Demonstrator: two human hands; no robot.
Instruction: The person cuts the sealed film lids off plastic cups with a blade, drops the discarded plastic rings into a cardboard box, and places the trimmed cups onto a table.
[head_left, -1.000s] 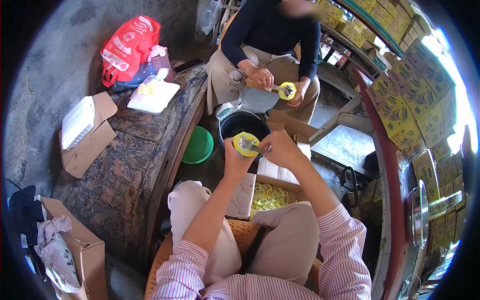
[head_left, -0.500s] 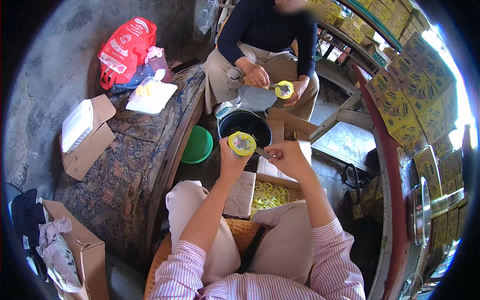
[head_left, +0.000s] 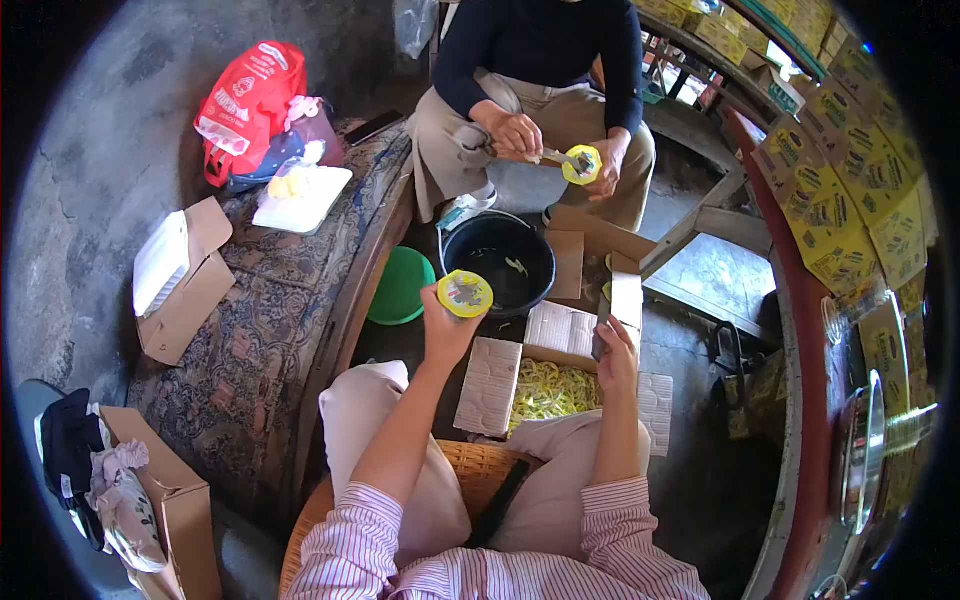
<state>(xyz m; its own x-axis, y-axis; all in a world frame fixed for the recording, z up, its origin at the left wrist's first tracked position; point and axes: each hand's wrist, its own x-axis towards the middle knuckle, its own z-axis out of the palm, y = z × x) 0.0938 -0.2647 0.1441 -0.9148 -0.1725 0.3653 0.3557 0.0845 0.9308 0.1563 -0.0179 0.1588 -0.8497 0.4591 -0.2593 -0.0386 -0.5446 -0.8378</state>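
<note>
My left hand (head_left: pixel 448 338) is wrapped round a cup with a yellow rim and a printed top (head_left: pixel 466 293), held beside the black bucket (head_left: pixel 538 288). In my right hand (head_left: pixel 620 362) is a short dark blade, likely a knife (head_left: pixel 601 340), apart from the cup and above the right side of an open carton. Yellow strips (head_left: pixel 553 392) fill that carton between my knees. Across from me a person (head_left: pixel 537 50) grips a similar yellow-rimmed cup (head_left: pixel 581 165) and presses a knife-like tool (head_left: pixel 556 156) against it.
A green basin (head_left: pixel 402 290) sits left of the bucket. On the patterned bench (head_left: pixel 265 290) are a red bag (head_left: pixel 255 100), a white foam box (head_left: pixel 300 198) and a brown carton (head_left: pixel 185 290). Printed yellow cartons (head_left: pixel 850 190) are stacked at right, behind a red-edged table (head_left: pixel 800 400).
My right hand has moved down and right with the knife, away from the cup. My left hand has shifted slightly left with the cup. The view has moved a little.
</note>
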